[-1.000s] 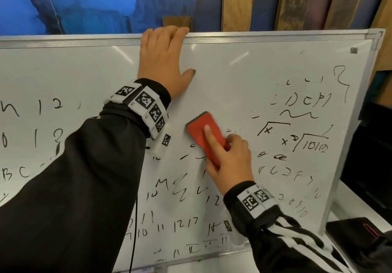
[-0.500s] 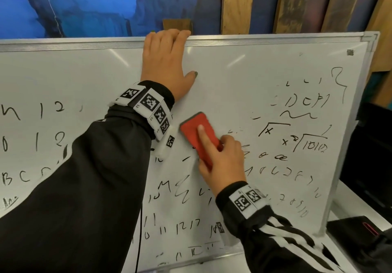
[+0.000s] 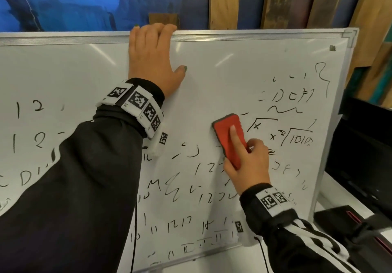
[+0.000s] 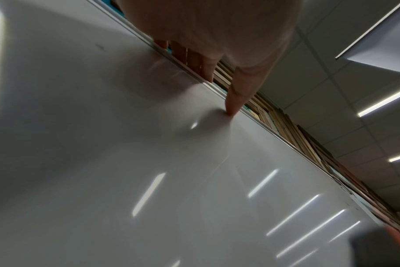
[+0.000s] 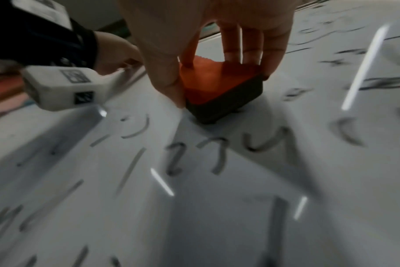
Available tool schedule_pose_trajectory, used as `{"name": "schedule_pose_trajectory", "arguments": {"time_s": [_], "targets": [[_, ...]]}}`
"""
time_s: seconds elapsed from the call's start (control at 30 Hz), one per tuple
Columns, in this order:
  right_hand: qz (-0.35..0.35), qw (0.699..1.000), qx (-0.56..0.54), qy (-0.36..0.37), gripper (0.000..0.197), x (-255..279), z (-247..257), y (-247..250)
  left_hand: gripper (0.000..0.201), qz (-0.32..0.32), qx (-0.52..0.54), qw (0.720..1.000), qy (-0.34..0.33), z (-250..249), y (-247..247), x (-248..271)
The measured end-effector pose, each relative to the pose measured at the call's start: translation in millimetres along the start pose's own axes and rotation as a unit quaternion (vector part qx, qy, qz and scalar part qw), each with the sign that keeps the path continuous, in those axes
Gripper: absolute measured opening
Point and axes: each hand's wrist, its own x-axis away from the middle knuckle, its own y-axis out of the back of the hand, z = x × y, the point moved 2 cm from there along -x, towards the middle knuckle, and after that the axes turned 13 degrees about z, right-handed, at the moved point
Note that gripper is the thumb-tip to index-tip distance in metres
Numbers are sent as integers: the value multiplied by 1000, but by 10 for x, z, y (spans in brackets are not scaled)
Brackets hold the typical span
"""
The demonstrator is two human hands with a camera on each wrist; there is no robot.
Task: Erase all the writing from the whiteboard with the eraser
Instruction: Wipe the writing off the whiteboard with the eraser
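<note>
- Your head camera looks forward and down over the whiteboard [image 3: 212, 77].
- Both wrist cameras skim that same board closely, facing your fingers.

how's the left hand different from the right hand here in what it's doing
The left hand hooks its fingers over the whiteboard top edge, thumb on the surface, while the right hand grips the red eraser against the board. The left hand sits on a blank part; the right hand is among black writing. Both touch the same board and wear tagged wristbands.
</note>
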Motion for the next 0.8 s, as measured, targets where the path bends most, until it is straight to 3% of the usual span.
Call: {"name": "schedule_pose_trajectory", "arguments": {"time_s": [0.17, 0.23, 0.33, 0.4, 0.53, 0.6, 0.7, 0.8], "targets": [[-16, 999, 7, 50, 81, -143, 149, 33, 63, -31, 17, 999, -3, -43, -2, 37], [-23, 1000, -14, 9, 84, -108, -94, 113, 63, -29, 20, 999, -7, -38, -1, 37], [-50, 992, -46, -109, 88, -162, -469, 279, 63, -22, 14, 1000, -5, -35, 3, 30], [-49, 988, -58, -136, 86, -203, -473, 274, 63, -24, 12, 1000, 0, -44, -7, 29], [-16, 1000, -11, 17, 83, -18, -19, -12, 60, -31, 22, 999, 12, -59, -24, 22], [-16, 999, 13, 26, 83, -7, -63, -21, 58, -36, 21, 999, 14, -64, -12, 24], [-71, 995, -41, -61, 85, -260, -350, 305, 53, -35, 18, 999, 21, -79, 21, 11], [-75, 989, -60, -117, 84, -553, -459, 596, 49, -38, 11, 999, 34, -117, 53, -8]]}}
